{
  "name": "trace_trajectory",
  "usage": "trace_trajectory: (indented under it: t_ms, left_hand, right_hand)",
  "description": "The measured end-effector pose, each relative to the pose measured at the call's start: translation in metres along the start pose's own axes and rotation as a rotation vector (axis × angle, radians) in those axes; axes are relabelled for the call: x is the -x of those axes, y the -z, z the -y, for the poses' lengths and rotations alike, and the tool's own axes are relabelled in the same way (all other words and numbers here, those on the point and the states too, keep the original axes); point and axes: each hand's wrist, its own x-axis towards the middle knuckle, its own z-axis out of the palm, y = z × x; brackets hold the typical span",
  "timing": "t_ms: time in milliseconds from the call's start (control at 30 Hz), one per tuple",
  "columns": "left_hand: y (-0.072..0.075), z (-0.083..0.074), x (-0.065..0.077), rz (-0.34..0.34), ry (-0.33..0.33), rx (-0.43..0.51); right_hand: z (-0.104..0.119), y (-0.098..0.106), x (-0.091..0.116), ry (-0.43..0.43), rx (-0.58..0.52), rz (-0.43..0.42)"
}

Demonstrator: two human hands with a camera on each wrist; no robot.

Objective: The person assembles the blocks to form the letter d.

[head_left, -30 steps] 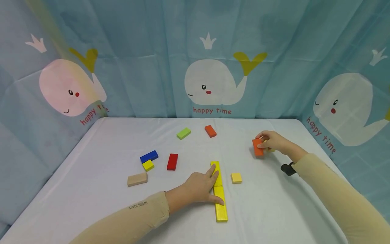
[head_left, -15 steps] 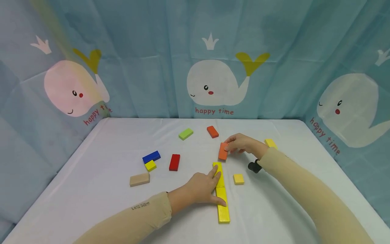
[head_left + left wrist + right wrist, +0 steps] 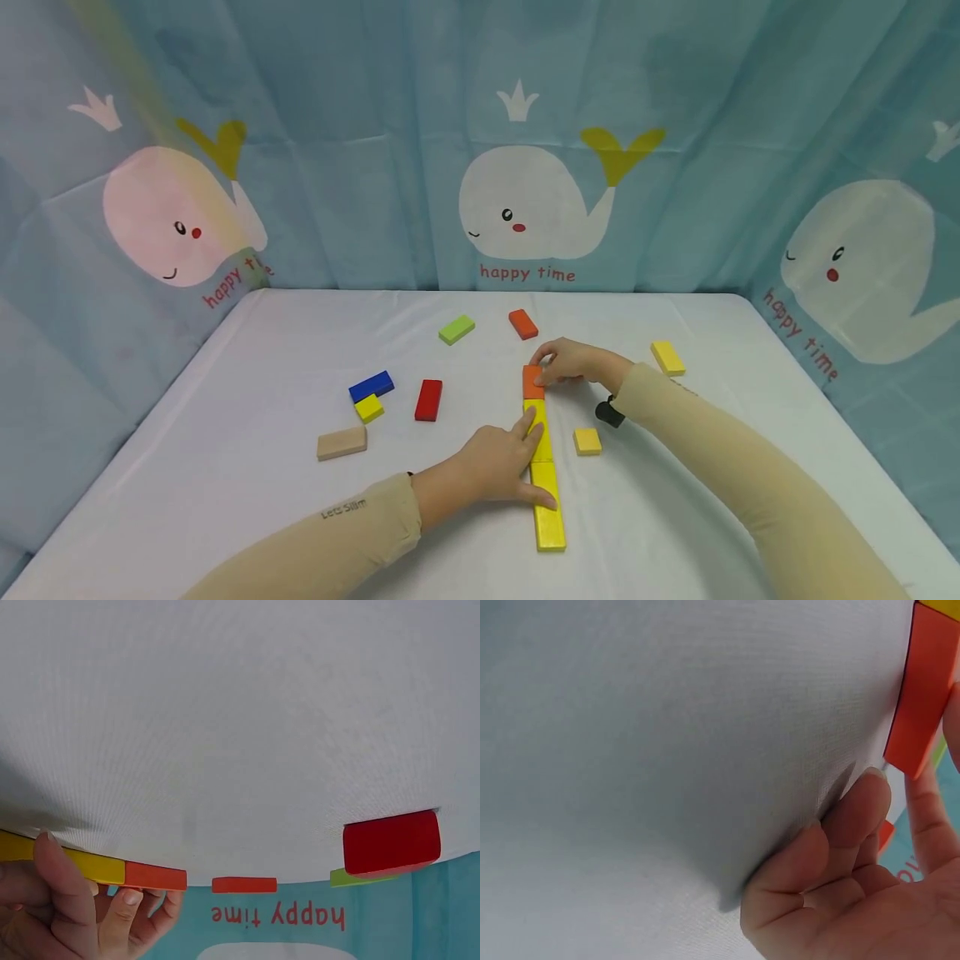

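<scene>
One left hand (image 3: pixel 495 462), one right hand (image 3: pixel 573 363), three long yellow blocks (image 3: pixel 667 358), two short yellow blocks (image 3: pixel 587 442), two orange blocks (image 3: pixel 532 382), one red block (image 3: pixel 428 401), one blue block (image 3: pixel 371 387), one light-green block (image 3: pixel 457 329), one wood-coloured block (image 3: pixel 342 442), three printed whales (image 3: pixel 532 208) and three printed crowns (image 3: pixel 517 106) are showing.

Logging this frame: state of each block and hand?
Left hand: resting on yellow row
Right hand: pinching near orange block
Yellow row: laid end to end
Near orange block: against row's far end
Far orange block: flat, apart
Green block: flat, apart
Red block: flat, apart
Blue block: flat
Small yellow block: flat, beside blue
Tan block: flat, apart
Right yellow block: flat, apart
Pale square block: flat, apart
</scene>
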Motion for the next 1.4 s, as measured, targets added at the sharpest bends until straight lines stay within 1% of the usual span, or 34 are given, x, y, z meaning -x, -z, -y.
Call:
trace_trajectory:
  t_ms: [200,433,533,667,733,800,900,1067,1133,1267,1400]
  left_hand:
    - [0.000,0.000,0.000,0.003,-0.001,0.004]
    - [-0.001,0.000,-0.001,-0.004,-0.001,-0.007]
    - [0.000,0.001,-0.001,-0.005,-0.002,-0.009]
    - [0.001,0.000,-0.002,0.001,-0.012,-0.012]
    - [0.002,-0.001,-0.001,0.011,-0.009,-0.009]
    - [0.002,-0.002,-0.001,0.023,0.002,-0.003]
    - [0.003,-0.003,0.000,0.033,0.022,-0.005]
    - [0.001,-0.002,0.002,0.014,0.025,-0.006]
    - [0.000,-0.002,0.003,0.005,0.020,-0.001]
    - [0.000,-0.001,0.003,-0.001,0.014,0.005]
    - [0.001,-0.002,0.003,0.006,0.007,-0.001]
  right_hand:
    - [0.001,-0.001,0.000,-0.019,0.030,0.006]
    - [0.001,-0.001,-0.002,-0.012,0.034,0.012]
    - [-0.001,-0.001,0.001,0.008,0.020,0.001]
    - [-0.011,0.005,0.010,0.039,-0.018,-0.049]
    - [-0.019,0.013,0.018,0.053,-0.041,-0.068]
    - [-0.028,0.026,0.027,0.063,-0.065,-0.076]
    - [-0.043,0.050,0.041,0.080,-0.056,-0.052]
    - [-0.077,0.089,0.054,0.103,-0.032,-0.014]
    - [-0.091,0.102,0.057,0.122,-0.033,-0.022]
    - [-0.118,0.118,0.060,0.154,-0.028,-0.052]
    - [-0.144,0.128,0.060,0.123,-0.002,-0.067]
